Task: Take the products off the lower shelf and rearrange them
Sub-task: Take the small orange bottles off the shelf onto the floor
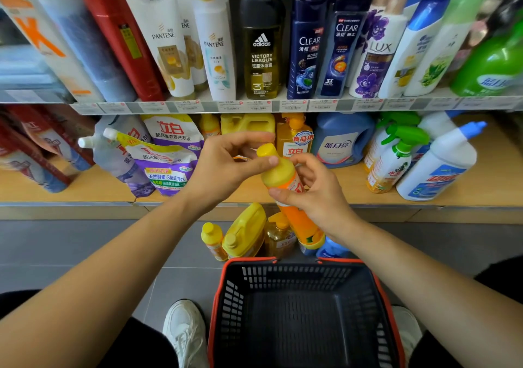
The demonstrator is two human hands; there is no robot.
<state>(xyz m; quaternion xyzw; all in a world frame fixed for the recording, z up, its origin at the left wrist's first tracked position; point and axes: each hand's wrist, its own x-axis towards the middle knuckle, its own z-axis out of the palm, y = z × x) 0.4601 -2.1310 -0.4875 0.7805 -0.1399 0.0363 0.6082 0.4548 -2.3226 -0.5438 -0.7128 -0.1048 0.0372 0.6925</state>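
Orange with a yellow cap, the orange bottle (283,175) is held up in the air in front of the lower shelf (85,186), tilted, with its cap end towards the shelf. The right hand (319,195) is wrapped round its middle. The left hand (226,164) is closed on the top, with the thumb pressed just under the cap and the fingers curled over it.

Some products are already set down on the floor (85,240): a small yellow-capped bottle (212,240), a yellow jug (246,231), an amber pump bottle (278,239) and a blue bottle (331,250). They stand close together, just behind the shopping basket (297,261), in which nothing can be seen.

The taking-off step seems to be in hand, and it looks about half done. Soap pouches (167,164), a blue detergent jug (339,141) and green spray bottles (396,155) are left on the shelf.

Next, the bottle probably needs to be lowered and stood upright beside the others. A free spot must be picked, so the close-packed bottles are not knocked over.
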